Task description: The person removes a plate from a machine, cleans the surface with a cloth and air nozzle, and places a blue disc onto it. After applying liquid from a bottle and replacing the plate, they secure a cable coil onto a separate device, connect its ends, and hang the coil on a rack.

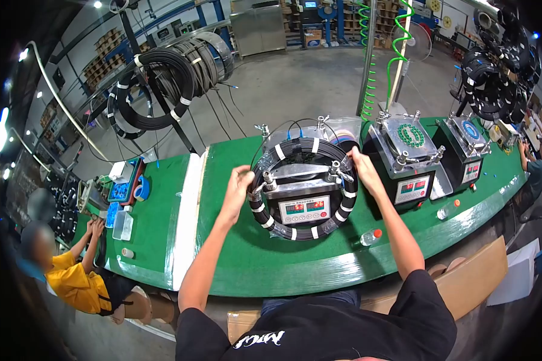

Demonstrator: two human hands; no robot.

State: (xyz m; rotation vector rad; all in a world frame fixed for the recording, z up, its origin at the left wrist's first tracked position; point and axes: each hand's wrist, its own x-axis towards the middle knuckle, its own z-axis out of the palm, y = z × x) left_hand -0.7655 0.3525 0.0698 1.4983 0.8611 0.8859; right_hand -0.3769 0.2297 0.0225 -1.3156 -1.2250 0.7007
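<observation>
A coil of black cable [301,233], bound with white tape bands, rings a black machine [304,209] whose panel shows red digits. My left hand [239,185] is at the coil's left side with its fingers curled in against the edge. On the upper right side, my right hand [365,170] grips the coil beside a metal clamp post [335,171]. A thin cable end loops above the coil, near blue connectors [295,133]. Part of the machine's top is hidden behind the coil.
Two similar machines [412,189] [471,171] stand to the right on the green table [247,265]. A red-capped bottle [371,237] is near the front. Cable coils hang on a rack [153,90] at left. People work at both ends, one in a yellow shirt [75,283].
</observation>
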